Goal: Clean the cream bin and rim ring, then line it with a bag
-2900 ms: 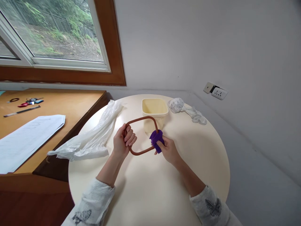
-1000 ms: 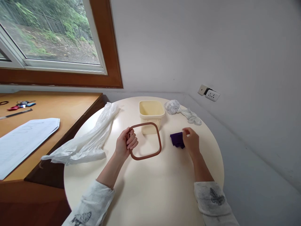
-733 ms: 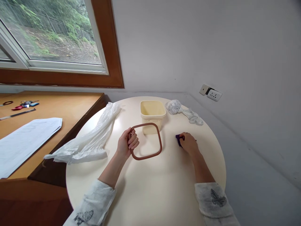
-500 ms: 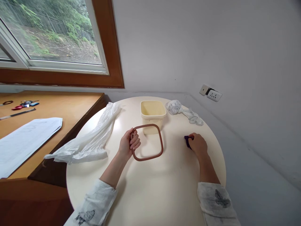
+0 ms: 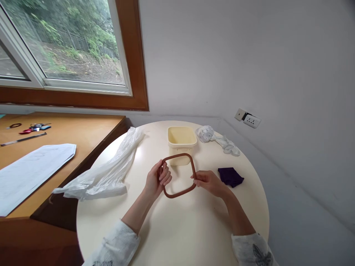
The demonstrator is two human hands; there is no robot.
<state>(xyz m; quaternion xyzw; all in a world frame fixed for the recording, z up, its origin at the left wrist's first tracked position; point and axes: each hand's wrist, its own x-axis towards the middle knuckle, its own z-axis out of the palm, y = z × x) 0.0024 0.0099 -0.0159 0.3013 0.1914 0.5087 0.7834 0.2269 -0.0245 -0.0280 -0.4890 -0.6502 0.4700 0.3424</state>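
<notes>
- Currently, the left grip (image 5: 158, 178) curls around the left side of a brown frame (image 5: 181, 193).
- The right grip (image 5: 211, 181) pinches its right side.
- The brown frame is above the desk (image 5: 177, 232), before a yellow tub (image 5: 181, 146).
- A purple cloth (image 5: 230, 177) lies near the right grip.

The tub (image 5: 181, 145) stands behind the frame (image 5: 181, 193), the cloth (image 5: 230, 177) right of both.

Since 0.5 s ago, your right grip (image 5: 212, 182) has let go of the purple cloth (image 5: 230, 176), now lying free on the worktop (image 5: 188, 231), to the right front of the cream tub (image 5: 181, 145), and has pinched the brown frame (image 5: 180, 193) just before that tub.
</notes>
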